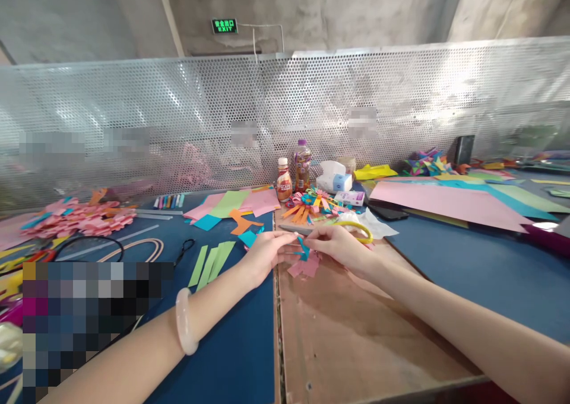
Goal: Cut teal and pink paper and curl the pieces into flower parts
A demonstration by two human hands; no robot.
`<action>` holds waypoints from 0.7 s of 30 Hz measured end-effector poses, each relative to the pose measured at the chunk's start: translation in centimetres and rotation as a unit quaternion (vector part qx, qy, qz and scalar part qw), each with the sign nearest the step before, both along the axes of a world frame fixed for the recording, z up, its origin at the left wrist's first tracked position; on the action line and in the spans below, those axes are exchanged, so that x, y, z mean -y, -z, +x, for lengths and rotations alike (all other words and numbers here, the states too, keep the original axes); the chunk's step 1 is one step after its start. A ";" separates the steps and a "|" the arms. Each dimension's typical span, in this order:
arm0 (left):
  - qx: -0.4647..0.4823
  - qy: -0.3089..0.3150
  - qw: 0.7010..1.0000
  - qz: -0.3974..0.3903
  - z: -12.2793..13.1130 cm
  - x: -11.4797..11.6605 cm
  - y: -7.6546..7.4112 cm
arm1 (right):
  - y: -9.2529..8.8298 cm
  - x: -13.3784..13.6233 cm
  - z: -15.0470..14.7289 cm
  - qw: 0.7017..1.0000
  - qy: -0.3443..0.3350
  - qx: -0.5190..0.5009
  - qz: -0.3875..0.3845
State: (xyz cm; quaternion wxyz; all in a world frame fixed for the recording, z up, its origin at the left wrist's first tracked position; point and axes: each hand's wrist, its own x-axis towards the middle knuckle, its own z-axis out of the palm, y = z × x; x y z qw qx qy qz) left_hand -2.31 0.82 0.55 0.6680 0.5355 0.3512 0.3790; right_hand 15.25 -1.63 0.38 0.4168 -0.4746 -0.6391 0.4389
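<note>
My left hand (266,254) and my right hand (337,247) meet over the wooden board. A small bent strip of blue paper (304,250) is pinched between their fingertips. Just below it lie pink paper pieces (307,266) on the board; whether they touch the strip I cannot tell. Beyond my right hand, partly hidden by it, are scissors with a yellow handle (366,232) and a crumpled white tissue (378,223). Several green paper strips (212,263) lie left of my left hand, and an orange paper piece (243,221) is behind it.
At the back stand a coffee bottle (284,180), a purple-capped bottle (302,165) and a tissue pack (336,177), near a pile of colourful paper strips (312,205). Pink paper loops (80,217) are heaped at left. Large paper sheets (445,202) lie at right, before a perforated metal screen (214,113).
</note>
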 end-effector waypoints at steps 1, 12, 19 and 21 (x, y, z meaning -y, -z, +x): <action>0.002 0.001 1.000 -0.001 0.0 0.0 0.0 | 0.0 0.0 0.0 1.000 0.001 0.001 0.000; 0.038 -0.038 0.999 -0.010 0.3 0.1 -0.4 | 0.0 0.1 -0.1 0.992 0.020 0.047 0.115; 0.051 -0.028 0.998 -0.001 0.4 0.4 -0.5 | 0.7 0.1 -0.3 0.961 0.066 0.137 0.233; 0.054 -0.030 0.998 0.001 0.4 0.3 -0.4 | 0.7 0.0 -0.3 0.958 0.067 0.143 0.240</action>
